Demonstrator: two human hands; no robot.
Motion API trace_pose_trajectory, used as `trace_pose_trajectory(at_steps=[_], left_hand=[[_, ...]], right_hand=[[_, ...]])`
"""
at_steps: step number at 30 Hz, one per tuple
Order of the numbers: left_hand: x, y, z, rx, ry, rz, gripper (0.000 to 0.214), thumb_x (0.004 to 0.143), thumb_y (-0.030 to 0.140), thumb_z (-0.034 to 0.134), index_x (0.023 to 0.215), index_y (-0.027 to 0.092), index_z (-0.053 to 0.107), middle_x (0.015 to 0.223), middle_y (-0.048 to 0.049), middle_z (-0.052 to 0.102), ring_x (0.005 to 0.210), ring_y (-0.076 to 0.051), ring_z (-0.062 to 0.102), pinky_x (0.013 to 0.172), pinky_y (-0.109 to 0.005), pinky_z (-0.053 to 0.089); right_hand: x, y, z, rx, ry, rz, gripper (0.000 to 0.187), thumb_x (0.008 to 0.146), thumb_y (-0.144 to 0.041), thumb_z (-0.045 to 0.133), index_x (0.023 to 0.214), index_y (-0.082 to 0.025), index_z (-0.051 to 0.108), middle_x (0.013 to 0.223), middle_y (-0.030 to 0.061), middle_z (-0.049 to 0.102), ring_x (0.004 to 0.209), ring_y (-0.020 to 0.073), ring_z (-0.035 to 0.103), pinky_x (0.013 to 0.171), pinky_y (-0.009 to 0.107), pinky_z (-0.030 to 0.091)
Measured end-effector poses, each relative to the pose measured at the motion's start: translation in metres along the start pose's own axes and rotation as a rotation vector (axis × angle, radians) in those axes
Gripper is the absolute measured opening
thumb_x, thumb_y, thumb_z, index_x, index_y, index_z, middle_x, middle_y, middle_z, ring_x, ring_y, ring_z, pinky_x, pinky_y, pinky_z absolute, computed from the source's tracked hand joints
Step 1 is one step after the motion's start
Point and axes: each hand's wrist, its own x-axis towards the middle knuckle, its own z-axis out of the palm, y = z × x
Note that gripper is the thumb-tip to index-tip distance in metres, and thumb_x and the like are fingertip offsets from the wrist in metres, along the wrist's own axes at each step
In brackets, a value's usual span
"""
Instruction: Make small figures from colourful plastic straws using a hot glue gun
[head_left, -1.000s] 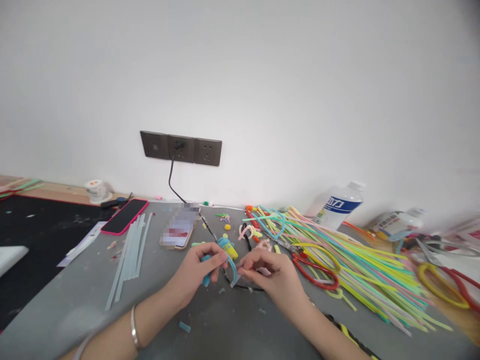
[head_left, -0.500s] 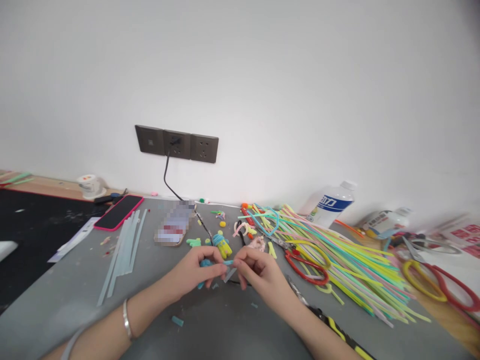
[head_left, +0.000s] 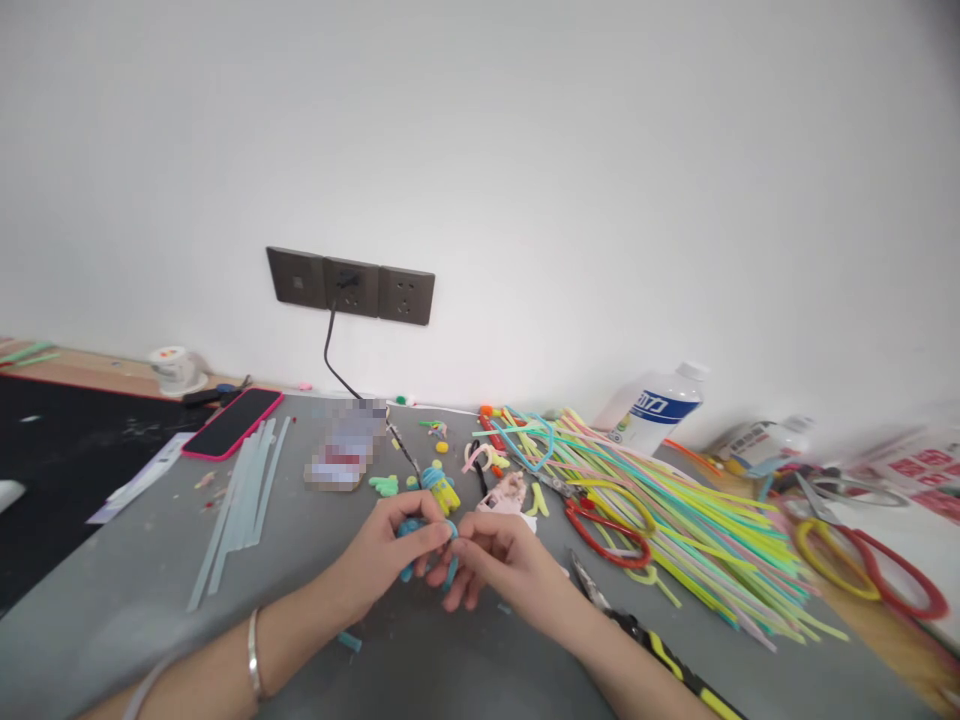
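My left hand [head_left: 390, 550] is closed around a fuzzy blue pipe-cleaner piece [head_left: 409, 528], its bulk partly hidden by the fingers. A thin blue strand [head_left: 452, 572] bends out between the two hands. My right hand [head_left: 499, 560] pinches at this strand with thumb and forefinger, close against the left fingertips, its other fingers curled loosely below. Just beyond the hands lies a small yellow and blue fuzzy figure [head_left: 441, 487], beside a green fuzzy piece [head_left: 385, 486]. A short blue offcut [head_left: 349, 641] rests on the grey mat [head_left: 420, 670].
Bundled coloured pipe cleaners [head_left: 697, 520] spread at the right, with red-and-yellow scissors [head_left: 611, 535] and black-yellow pliers [head_left: 645, 640] nearer me. Translucent glue sticks [head_left: 244, 500], a pink-cased phone [head_left: 234, 424] and a blurred-screen phone [head_left: 346, 445] lie left. A white bottle [head_left: 660, 410] stands by the wall.
The blue strand, straight between my fingertips before, is now bent round and hangs down between the hands. My right hand has turned, and its lower fingers have come under toward the left.
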Motion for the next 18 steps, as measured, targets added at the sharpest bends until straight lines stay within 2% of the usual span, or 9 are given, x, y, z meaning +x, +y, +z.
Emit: trace_pose_trajectory(at_steps=[2,4,6,8,13,16,18], left_hand=[[0.001,0.000,-0.001,0.010,0.007,0.000,0.035,0.084,0.049,0.066,0.070,0.018,0.056,0.059,0.0019,0.058,0.050,-0.009,0.047,0.050,-0.021,0.033],[0.002,0.002,-0.004,0.044,0.001,-0.002,0.039,0.082,0.053,0.067,0.069,0.017,0.057,0.062,0.0012,0.059,0.049,-0.008,0.045,0.050,-0.020,0.033],[0.003,0.005,-0.008,0.065,-0.015,-0.012,0.045,0.079,0.059,0.066,0.066,0.016,0.059,0.064,0.0006,0.060,0.047,-0.007,0.043,0.049,-0.020,0.033],[0.004,0.008,-0.011,0.080,-0.050,-0.042,0.048,0.079,0.062,0.064,0.066,0.016,0.060,0.063,0.0001,0.060,0.046,-0.007,0.042,0.048,-0.021,0.032],[0.002,0.011,-0.011,0.205,-0.159,-0.175,0.035,0.074,0.048,0.073,0.066,0.016,0.062,0.062,0.0015,0.059,0.047,-0.007,0.043,0.047,-0.020,0.032],[0.001,0.011,-0.010,0.211,-0.162,-0.160,0.032,0.075,0.045,0.072,0.066,0.016,0.061,0.062,0.0024,0.056,0.049,-0.008,0.044,0.048,-0.020,0.034],[0.002,0.011,-0.011,0.190,-0.132,-0.104,0.032,0.077,0.045,0.071,0.066,0.016,0.060,0.061,0.0032,0.054,0.050,-0.008,0.044,0.049,-0.020,0.034]], right_hand=[[0.001,0.001,-0.002,-0.008,0.027,-0.036,0.047,0.083,-0.064,0.061,0.079,-0.017,0.058,0.071,0.0038,0.068,0.051,0.0121,0.064,0.047,0.020,0.043],[0.002,0.000,-0.003,-0.057,0.106,-0.105,0.046,0.086,-0.064,0.057,0.079,-0.018,0.056,0.062,-0.0009,0.061,0.045,0.0091,0.053,0.045,0.020,0.038],[0.000,-0.001,-0.004,-0.149,0.194,-0.182,0.046,0.090,-0.062,0.052,0.076,-0.019,0.053,0.054,-0.0051,0.049,0.044,0.0083,0.041,0.046,0.021,0.033],[-0.002,-0.002,-0.003,-0.295,0.241,-0.242,0.044,0.094,-0.058,0.047,0.073,-0.020,0.051,0.055,-0.0058,0.041,0.048,0.0093,0.036,0.048,0.022,0.028],[-0.007,0.000,-0.002,-0.612,0.225,-0.316,0.032,0.096,-0.037,0.048,0.070,-0.019,0.053,0.057,-0.0045,0.040,0.052,0.0102,0.035,0.050,0.024,0.025],[-0.007,0.001,-0.002,-0.617,0.235,-0.311,0.030,0.095,-0.035,0.050,0.069,-0.019,0.054,0.057,-0.0036,0.044,0.053,0.0107,0.039,0.051,0.025,0.027],[-0.006,0.000,-0.002,-0.516,0.210,-0.252,0.032,0.095,-0.040,0.050,0.071,-0.019,0.055,0.056,-0.0026,0.050,0.052,0.0109,0.043,0.051,0.024,0.031]])
